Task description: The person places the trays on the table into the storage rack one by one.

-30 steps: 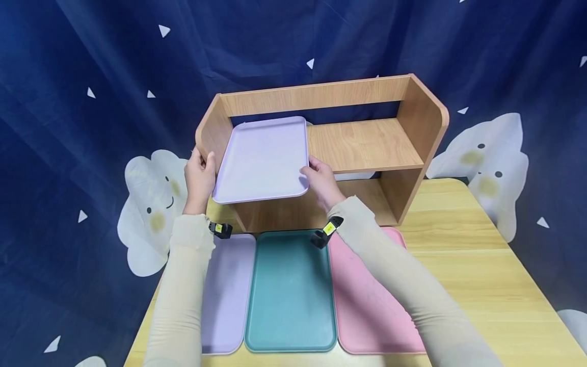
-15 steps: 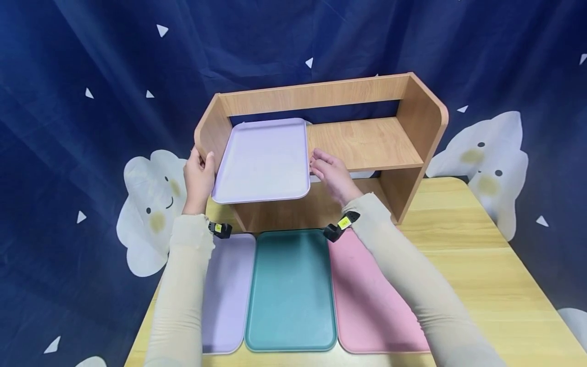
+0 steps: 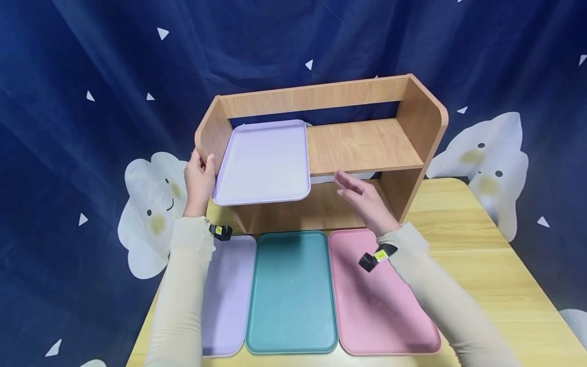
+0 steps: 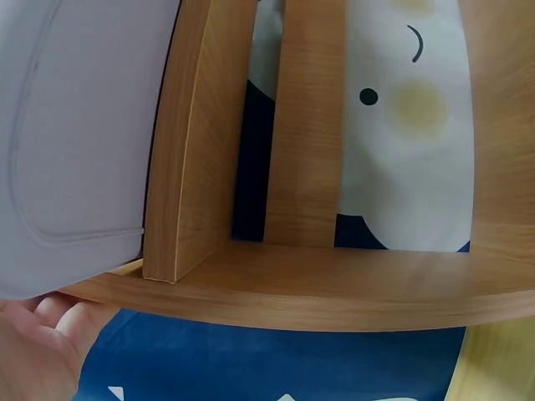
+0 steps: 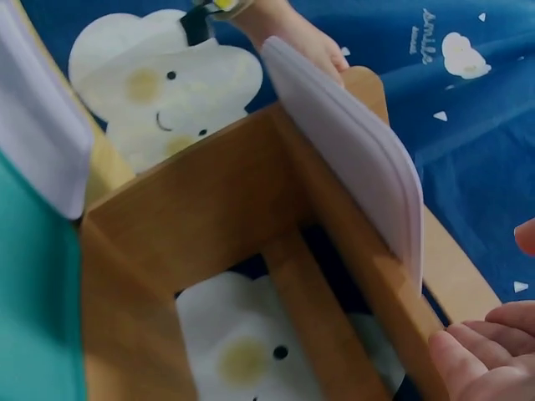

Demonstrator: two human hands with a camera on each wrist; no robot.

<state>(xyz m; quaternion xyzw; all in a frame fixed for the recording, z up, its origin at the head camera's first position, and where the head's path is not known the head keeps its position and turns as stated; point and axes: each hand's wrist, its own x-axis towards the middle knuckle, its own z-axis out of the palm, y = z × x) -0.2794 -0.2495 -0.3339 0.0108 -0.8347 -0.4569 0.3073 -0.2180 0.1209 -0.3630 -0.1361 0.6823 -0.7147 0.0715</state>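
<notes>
Plainly, in the head view a lilac tray (image 3: pixel 263 163) lies leftward on the upper board (image 3: pixel 362 145) of the wooden shelf unit (image 3: pixel 330 204), overhanging its front; the left hand (image 3: pixel 199 183) clamps its fingers on the left side panel (image 3: pixel 214 132). A teal tray (image 3: pixel 292 293) and pink tray (image 3: pixel 362 285) lie on the desk (image 3: pixel 495 265). From the left wrist, that grip shows partly, seemingly at the panel's edge. From the right wrist, the right hand's (image 5: pixel 497 355) thumb and fingers stand apart.

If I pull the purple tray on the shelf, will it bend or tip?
The purple tray probably won't bend: its overhanging front doesn't sag. It looks smooth, so may slide. Pulled farther off the shelf, it could tip.
</notes>
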